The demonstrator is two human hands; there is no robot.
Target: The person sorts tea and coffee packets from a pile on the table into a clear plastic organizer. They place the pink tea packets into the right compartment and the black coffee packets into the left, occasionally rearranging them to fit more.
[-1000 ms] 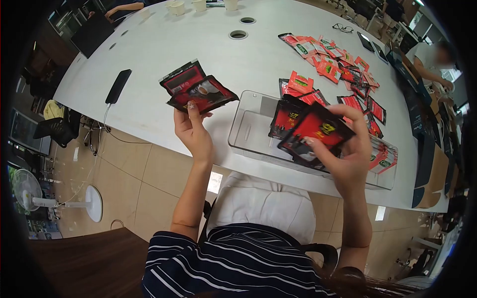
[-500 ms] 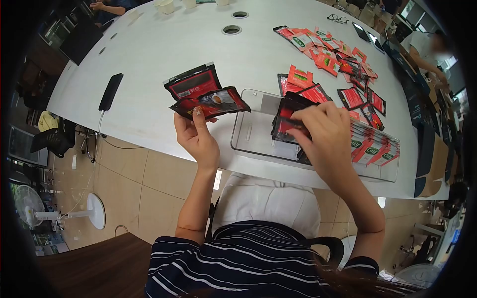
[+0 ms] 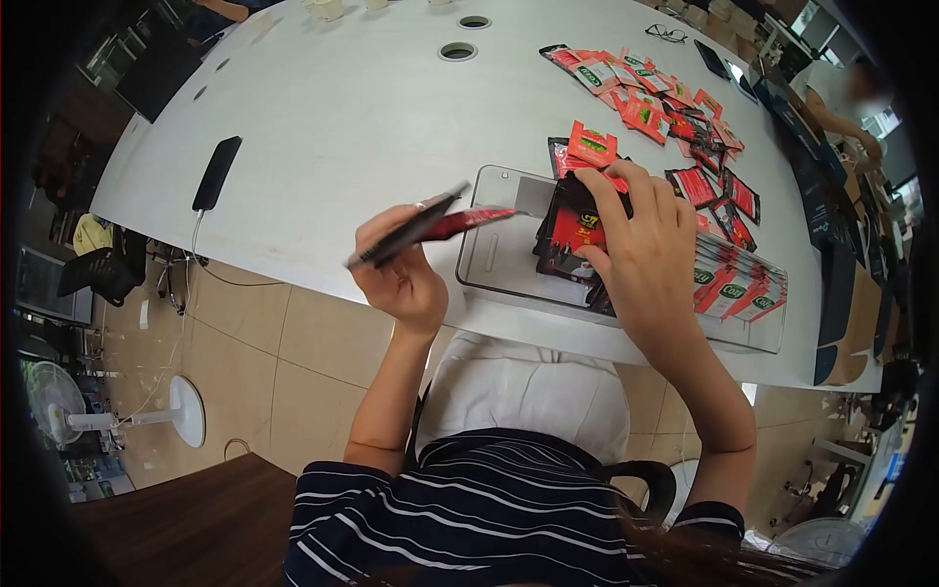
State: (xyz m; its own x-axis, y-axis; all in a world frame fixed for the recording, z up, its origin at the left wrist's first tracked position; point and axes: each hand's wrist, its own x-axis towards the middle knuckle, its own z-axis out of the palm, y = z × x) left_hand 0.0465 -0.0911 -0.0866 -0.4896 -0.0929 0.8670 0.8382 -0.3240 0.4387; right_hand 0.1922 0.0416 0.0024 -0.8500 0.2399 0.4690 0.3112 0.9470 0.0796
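Observation:
My left hand [image 3: 409, 293] is closed on black-and-red coffee sachets [image 3: 430, 227], seen nearly edge-on left of a clear plastic box [image 3: 468, 269]. Inside that box, my right hand [image 3: 648, 245] grips the upper edge of a black-and-red coffee sachet [image 3: 577, 230], thumb in front and fingers over the top. This sachet fronts a row whose depth is partly hidden by the hand. Further right in the box stand red-and-white sachets with green labels [image 3: 732, 290], packed upright. The box's left end shows its bare bottom.
Loose red and black sachets [image 3: 646, 115] lie heaped beyond the box. A phone [image 3: 217, 174] with a white cable lies on the left. Glasses [image 3: 665, 34], cups [image 3: 326, 10] and round table holes [image 3: 457, 52] are farther off. Cardboard boxes [image 3: 849, 333] line the right edge, with another person beyond.
My left hand has turned the sachets from face-on to nearly edge-on and lowered slightly. My right hand's fingers have spread over the front sachet, which now shows its face upright in the box.

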